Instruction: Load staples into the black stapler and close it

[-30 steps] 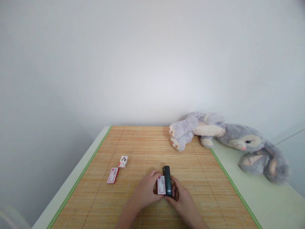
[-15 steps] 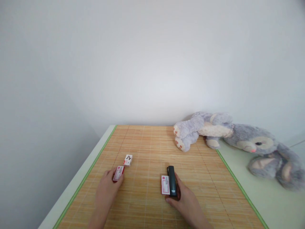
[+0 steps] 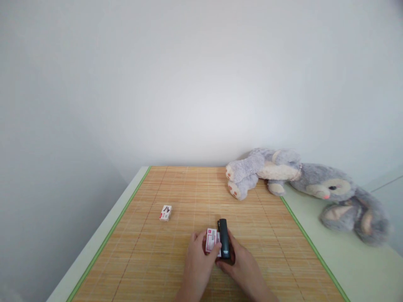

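My left hand is closed on a small white box with red print, held between thumb and fingers. Right beside it, partly covered by this box and my thumb, lies a second similar box. A black stapler lies against that second box on its right side. My right hand wraps round the stapler's right side and near end, its thumb reaching toward the second box. Farther left on the mat is a small white box with a dark picture and red marks, apart from both hands.
A bamboo mat with green edging covers most of the pale table. At the back right a grey plush rabbit lies across the mat's edge and the table. A plain wall rises behind.
My left hand has carried its box rightward, away from the small box on the left, to beside the stapler and the second box. My right hand stays on the stapler.
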Demonstrator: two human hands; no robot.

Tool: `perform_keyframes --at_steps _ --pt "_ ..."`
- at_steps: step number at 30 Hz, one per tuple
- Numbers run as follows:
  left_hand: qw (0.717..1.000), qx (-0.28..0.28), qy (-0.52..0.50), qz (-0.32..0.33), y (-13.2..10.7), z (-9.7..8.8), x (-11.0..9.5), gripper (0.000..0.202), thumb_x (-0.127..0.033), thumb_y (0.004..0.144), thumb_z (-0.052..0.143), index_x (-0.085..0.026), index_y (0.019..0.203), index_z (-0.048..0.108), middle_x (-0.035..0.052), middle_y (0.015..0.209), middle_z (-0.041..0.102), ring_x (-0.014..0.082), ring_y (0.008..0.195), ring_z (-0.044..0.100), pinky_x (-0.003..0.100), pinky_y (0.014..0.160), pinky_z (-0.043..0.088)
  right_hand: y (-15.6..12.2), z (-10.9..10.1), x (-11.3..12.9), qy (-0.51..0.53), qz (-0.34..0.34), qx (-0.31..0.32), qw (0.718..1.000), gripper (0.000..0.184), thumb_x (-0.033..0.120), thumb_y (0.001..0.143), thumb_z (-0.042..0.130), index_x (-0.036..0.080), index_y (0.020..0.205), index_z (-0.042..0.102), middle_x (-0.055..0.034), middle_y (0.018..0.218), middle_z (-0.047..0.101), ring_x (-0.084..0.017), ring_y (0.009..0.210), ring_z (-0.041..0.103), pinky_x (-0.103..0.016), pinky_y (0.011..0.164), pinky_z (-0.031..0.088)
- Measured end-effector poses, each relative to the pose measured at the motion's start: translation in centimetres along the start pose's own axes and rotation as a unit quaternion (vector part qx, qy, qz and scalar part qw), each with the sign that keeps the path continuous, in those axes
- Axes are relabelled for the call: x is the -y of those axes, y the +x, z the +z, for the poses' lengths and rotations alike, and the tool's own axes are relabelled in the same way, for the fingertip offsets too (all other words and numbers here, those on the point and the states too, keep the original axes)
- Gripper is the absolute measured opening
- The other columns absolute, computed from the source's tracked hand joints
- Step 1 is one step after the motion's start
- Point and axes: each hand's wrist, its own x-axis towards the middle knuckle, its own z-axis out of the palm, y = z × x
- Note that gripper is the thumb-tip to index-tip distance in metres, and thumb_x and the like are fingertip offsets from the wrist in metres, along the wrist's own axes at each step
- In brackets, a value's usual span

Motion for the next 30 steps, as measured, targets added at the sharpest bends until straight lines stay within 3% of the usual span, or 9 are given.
perform_keyframes --at_steps 4,11,15,17,22,24,26,28,30 --pt "0.999 0.009 -0.03 -0.007 0.2 -0.4 0.2 0.047 -0.054 0.092 0.057 -0.018 0.117 0.074 0.0113 0.104 0.075 0.0266 0.092 0.07 0.04 0.088 0.054 0.3 -0.3 0.3 -0.004 0.003 0.007 1.0 0.099 0.027 0.074 0.072 0.023 0.163 0.029 -0.0096 0.131 0.073 -0.029 0.115 0.071 -0.034 0.093 0.053" --pt "0.999 0.045 -0.02 0.01 0.5 0.0 -0.3 0.043 -0.056 0.092 0.055 -0.023 0.103 0.08 0.0088 0.094 0.077 0.0262 0.084 0.07 0.038 0.079 0.054 0.7 -1.4 2.3 -0.078 0.019 0.021 0.997 0.081 0.029 0.077 0.071 0.027 0.154 0.046 -0.0085 0.118 0.078 -0.03 0.104 0.074 -0.032 0.084 0.053" --pt "0.999 0.029 0.011 0.013 0.8 -0.6 -0.2 0.043 -0.063 0.089 0.058 -0.027 0.095 0.08 0.0062 0.087 0.075 0.0257 0.076 0.068 0.037 0.073 0.054 0.6 -1.9 3.0 -0.072 0.022 0.023 0.997 0.075 0.028 0.077 0.071 0.025 0.15 0.053 -0.0087 0.115 0.079 -0.03 0.103 0.075 -0.032 0.085 0.053" --pt "0.999 -0.017 0.027 -0.004 1.6 -2.9 0.4 0.046 -0.066 0.089 0.056 -0.026 0.097 0.079 0.0053 0.088 0.074 0.0249 0.074 0.066 0.038 0.073 0.054 0.6 -2.0 3.0 -0.067 0.025 0.022 0.997 0.08 0.028 0.075 0.073 0.025 0.152 0.05 -0.0081 0.116 0.079 -0.03 0.103 0.074 -0.032 0.085 0.053" --pt "0.962 -0.244 0.097 -0.078 5.9 -12.3 3.8 0.058 -0.068 0.092 0.048 -0.021 0.119 0.068 0.0097 0.109 0.072 0.0284 0.087 0.063 0.046 0.087 0.049 0.7 -1.9 2.8 -0.085 0.034 0.019 0.996 0.091 0.029 0.074 0.076 0.028 0.158 0.042 -0.0073 0.116 0.079 -0.031 0.104 0.074 -0.033 0.084 0.052" --pt "0.969 -0.217 0.085 -0.087 7.9 -14.7 5.1 0.054 -0.065 0.089 0.053 -0.021 0.115 0.071 0.0082 0.108 0.075 0.0288 0.089 0.066 0.045 0.088 0.05 0.7 -1.8 2.9 -0.1 0.033 0.02 0.994 0.091 0.03 0.075 0.075 0.028 0.159 0.041 -0.0075 0.115 0.079 -0.031 0.103 0.074 -0.033 0.084 0.051" --pt "0.981 -0.166 0.063 -0.082 9.6 -15.1 5.9 0.049 -0.062 0.086 0.059 -0.02 0.107 0.075 0.0073 0.099 0.077 0.0292 0.09 0.069 0.042 0.086 0.051 0.8 -1.7 2.9 -0.112 0.035 0.025 0.993 0.09 0.031 0.076 0.075 0.027 0.159 0.04 -0.008 0.113 0.079 -0.031 0.101 0.075 -0.032 0.083 0.051" --pt "0.991 -0.11 0.038 -0.071 10.7 -13.5 5.9 0.049 -0.059 0.082 0.065 -0.017 0.103 0.078 0.0081 0.089 0.079 0.0291 0.084 0.072 0.039 0.079 0.052 0.9 -1.7 3.0 -0.121 0.037 0.027 0.992 0.088 0.032 0.077 0.075 0.026 0.158 0.042 -0.0087 0.111 0.08 -0.031 0.101 0.075 -0.032 0.083 0.051" --pt "0.997 -0.055 0.009 -0.059 11.3 -10.4 5.3 0.053 -0.059 0.079 0.069 -0.014 0.105 0.079 0.009 0.083 0.079 0.0275 0.074 0.072 0.037 0.07 0.053 1.0 -1.6 2.8 -0.127 0.034 0.025 0.991 0.085 0.034 0.077 0.076 0.025 0.156 0.045 -0.0092 0.111 0.08 -0.031 0.101 0.075 -0.032 0.084 0.051"
